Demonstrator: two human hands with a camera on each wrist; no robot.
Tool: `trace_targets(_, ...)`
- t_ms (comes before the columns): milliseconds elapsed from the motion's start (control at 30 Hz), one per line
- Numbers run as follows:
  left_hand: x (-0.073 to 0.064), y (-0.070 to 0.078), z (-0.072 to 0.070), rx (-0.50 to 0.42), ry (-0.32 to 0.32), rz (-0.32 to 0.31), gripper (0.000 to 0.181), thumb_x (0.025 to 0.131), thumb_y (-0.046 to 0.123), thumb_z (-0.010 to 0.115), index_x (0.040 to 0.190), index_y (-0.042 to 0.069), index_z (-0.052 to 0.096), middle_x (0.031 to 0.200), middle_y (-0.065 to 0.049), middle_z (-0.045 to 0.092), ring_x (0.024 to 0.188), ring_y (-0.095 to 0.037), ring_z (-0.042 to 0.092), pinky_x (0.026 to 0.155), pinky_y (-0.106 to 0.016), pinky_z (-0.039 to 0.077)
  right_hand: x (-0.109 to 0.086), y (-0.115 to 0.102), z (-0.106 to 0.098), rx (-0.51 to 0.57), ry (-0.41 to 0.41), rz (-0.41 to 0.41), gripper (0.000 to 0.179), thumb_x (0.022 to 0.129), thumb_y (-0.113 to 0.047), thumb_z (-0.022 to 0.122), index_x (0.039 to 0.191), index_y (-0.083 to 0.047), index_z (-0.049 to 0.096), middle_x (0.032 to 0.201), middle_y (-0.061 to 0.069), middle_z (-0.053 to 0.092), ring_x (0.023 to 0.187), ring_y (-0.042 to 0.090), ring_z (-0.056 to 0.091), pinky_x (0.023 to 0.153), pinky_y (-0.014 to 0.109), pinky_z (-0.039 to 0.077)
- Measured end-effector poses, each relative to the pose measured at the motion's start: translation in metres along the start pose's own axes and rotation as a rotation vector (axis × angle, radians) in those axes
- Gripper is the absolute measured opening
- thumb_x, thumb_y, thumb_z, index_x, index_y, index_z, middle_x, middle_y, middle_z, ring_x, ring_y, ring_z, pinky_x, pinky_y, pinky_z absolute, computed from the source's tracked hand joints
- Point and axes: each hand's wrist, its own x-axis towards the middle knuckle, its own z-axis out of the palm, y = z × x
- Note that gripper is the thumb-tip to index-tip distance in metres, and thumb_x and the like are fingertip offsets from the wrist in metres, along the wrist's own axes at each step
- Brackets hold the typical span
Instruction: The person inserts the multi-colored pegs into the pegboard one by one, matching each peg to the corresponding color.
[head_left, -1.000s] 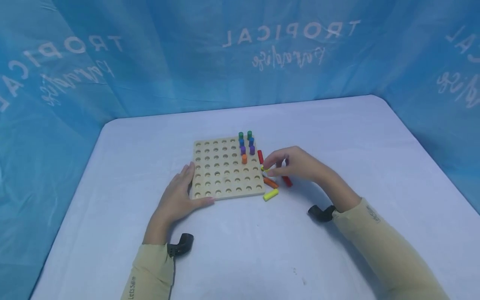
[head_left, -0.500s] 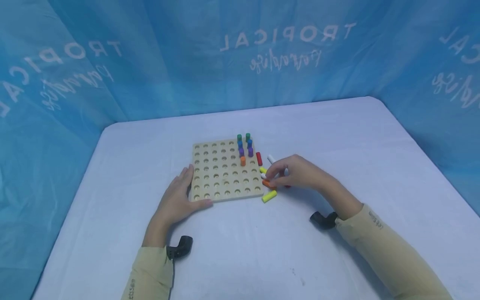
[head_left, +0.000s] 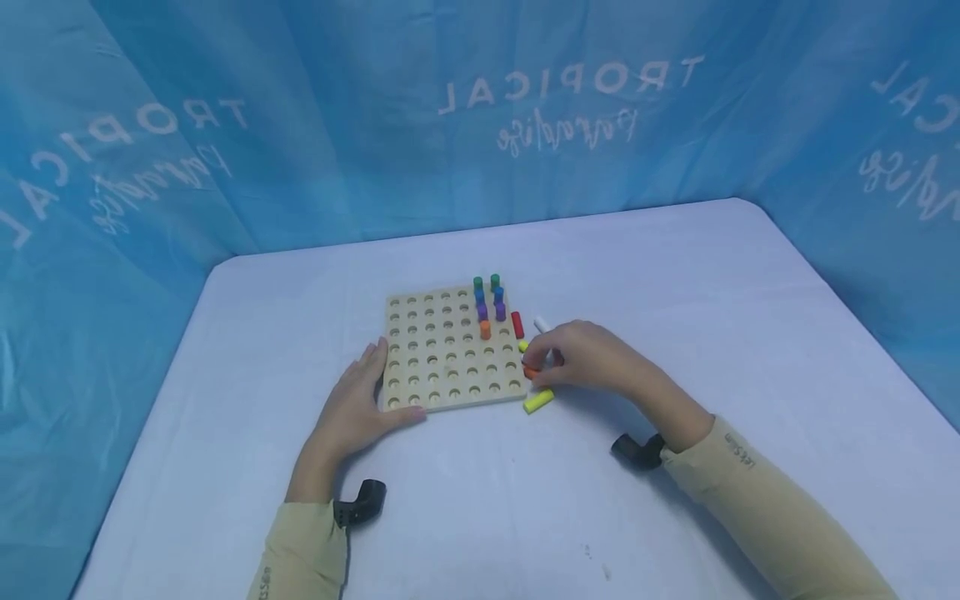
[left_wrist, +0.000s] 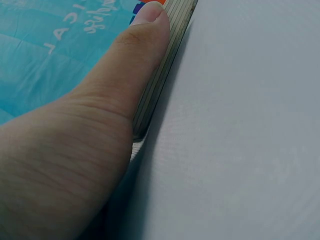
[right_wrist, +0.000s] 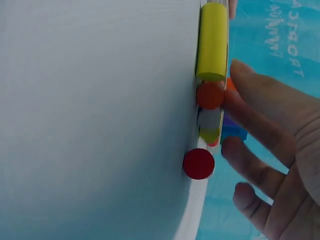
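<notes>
A loose orange peg (head_left: 530,373) lies on the white-covered worktop (head_left: 465,517), just beside the right edge of a square wooden pegboard (head_left: 441,351), in a small scatter of other pegs. It looks light, stiff and hard to damage, and its smooth round side could roll or slip, so the safest hold is probably a thumb-and-forefinger pinch across the middle of its barrel. The board seems rigid and light enough to slide if pushed, and is best steadied by its edges. The person's right hand (head_left: 585,354) reaches down over the loose peg, its grip narrowed so that thumb and forefinger come on either side of it; the pictures do not show whether they have closed on it or only touch it. The left hand (head_left: 356,408) has a spread, unclenched grip around the board's near left corner, fingers along the left side, thumb resting on the near edge. A yellow peg (head_left: 537,401) lies nearer the person; a red peg (head_left: 517,325) and a white peg (head_left: 542,323) lie farther away. Standing in the board's far right part are a single orange one, two purple pegs (head_left: 500,312), two blue and two green.
</notes>
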Motion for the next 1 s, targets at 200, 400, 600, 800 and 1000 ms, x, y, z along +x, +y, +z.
trace_targets(200, 0.000, -0.001, 0.000, 0.002, 0.009, 0.012, 0.132, 0.065, 0.080, 0.072, 0.161, 0.023, 0.002, 0.169, -0.008, 0.005, 0.155, -0.039, 0.008, 0.124, -0.060, 0.013, 0.000, 0.000, 0.002, -0.078, -0.002, -0.009, 0.022, 0.080, -0.028, 0.084, 0.100, -0.026, 0.077, 0.089, -0.014, 0.073, 0.081, 0.006, 0.060, 0.080, 0.029, 0.054)
trace_targets(400, 0.000, -0.002, 0.001, 0.006, 0.013, 0.016, 0.132, 0.065, 0.079, 0.072, 0.161, 0.023, 0.002, 0.169, -0.009, 0.006, 0.154, -0.041, 0.009, 0.124, -0.061, 0.013, 0.001, 0.002, 0.003, -0.080, 0.006, 0.002, 0.026, 0.080, -0.027, 0.084, 0.105, -0.023, 0.078, 0.093, -0.011, 0.074, 0.083, 0.007, 0.061, 0.083, 0.031, 0.056)
trace_targets(600, 0.000, -0.002, 0.002, 0.005, 0.022, 0.023, 0.132, 0.064, 0.080, 0.072, 0.161, 0.022, 0.003, 0.169, -0.010, 0.007, 0.154, -0.039, 0.010, 0.124, -0.060, 0.013, 0.002, 0.004, 0.004, -0.085, -0.014, -0.010, 0.028, 0.081, -0.025, 0.083, 0.109, -0.021, 0.078, 0.100, -0.009, 0.074, 0.086, 0.007, 0.062, 0.085, 0.031, 0.057)
trace_targets(800, 0.001, -0.002, 0.002, 0.000, 0.024, 0.030, 0.132, 0.064, 0.079, 0.073, 0.161, 0.021, 0.004, 0.168, -0.010, 0.008, 0.154, -0.040, 0.010, 0.124, -0.061, 0.013, 0.002, 0.009, 0.004, -0.042, -0.026, -0.010, 0.023, 0.082, -0.022, 0.082, 0.105, -0.022, 0.079, 0.095, -0.011, 0.072, 0.084, 0.006, 0.061, 0.083, 0.029, 0.056)
trace_targets(1000, 0.001, -0.002, 0.002, -0.002, 0.025, 0.027, 0.132, 0.065, 0.077, 0.074, 0.161, 0.021, 0.004, 0.168, -0.010, 0.008, 0.154, -0.038, 0.010, 0.124, -0.060, 0.013, 0.003, 0.017, 0.004, -0.013, -0.009, -0.004, 0.022, 0.082, -0.024, 0.082, 0.103, -0.026, 0.078, 0.094, -0.013, 0.069, 0.084, 0.008, 0.060, 0.082, 0.028, 0.055)
